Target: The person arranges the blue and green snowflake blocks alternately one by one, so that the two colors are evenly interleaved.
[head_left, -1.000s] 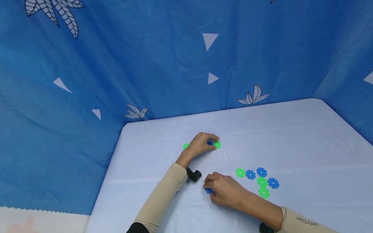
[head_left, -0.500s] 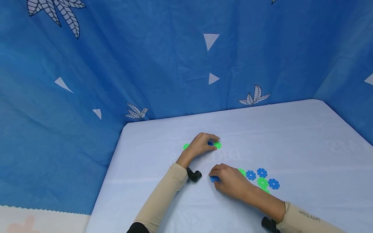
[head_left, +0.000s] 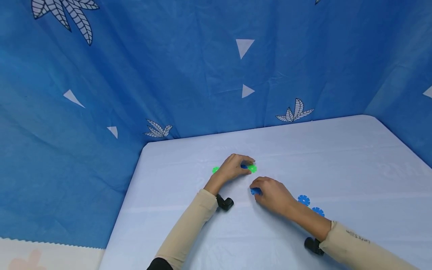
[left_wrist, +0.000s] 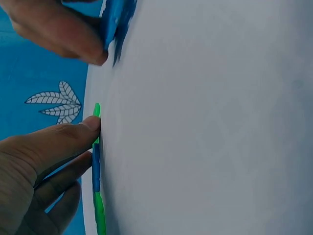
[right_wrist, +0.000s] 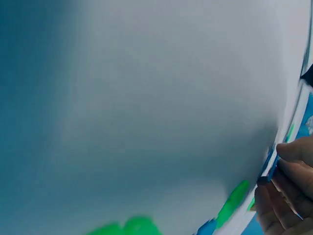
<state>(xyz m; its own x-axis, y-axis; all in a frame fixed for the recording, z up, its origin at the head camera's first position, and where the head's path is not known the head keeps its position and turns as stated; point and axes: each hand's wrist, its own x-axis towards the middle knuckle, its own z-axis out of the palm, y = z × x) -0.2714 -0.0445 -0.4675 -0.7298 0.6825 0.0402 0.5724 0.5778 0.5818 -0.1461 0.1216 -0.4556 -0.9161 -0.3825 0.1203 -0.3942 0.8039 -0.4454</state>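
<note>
My left hand (head_left: pixel 231 167) pinches the right end of a flat row of notched plastic discs, at a green disc (head_left: pixel 252 168) with a blue disc (head_left: pixel 243 166) beside it. Another green disc (head_left: pixel 215 170) shows left of that hand. In the left wrist view the thumb lies on the edge of the green piece (left_wrist: pixel 97 108), and the row runs on blue, then green. My right hand (head_left: pixel 275 195) holds a blue notched disc (head_left: pixel 255 191) between thumb and fingers, apart from the row and nearer the body. That blue piece (left_wrist: pixel 117 24) is blurred in the left wrist view.
Two loose blue discs (head_left: pixel 303 200) show beyond the right forearm, which hides others. Green discs (right_wrist: pixel 232 203) lie below the right hand in its wrist view. A white cloth (head_left: pixel 354 168) covers the table, with a blue patterned curtain (head_left: pixel 209 75) behind.
My right hand has moved forward and slightly right with the blue disc, closer to the row. Its forearm now covers more loose discs. The left hand has stayed put.
</note>
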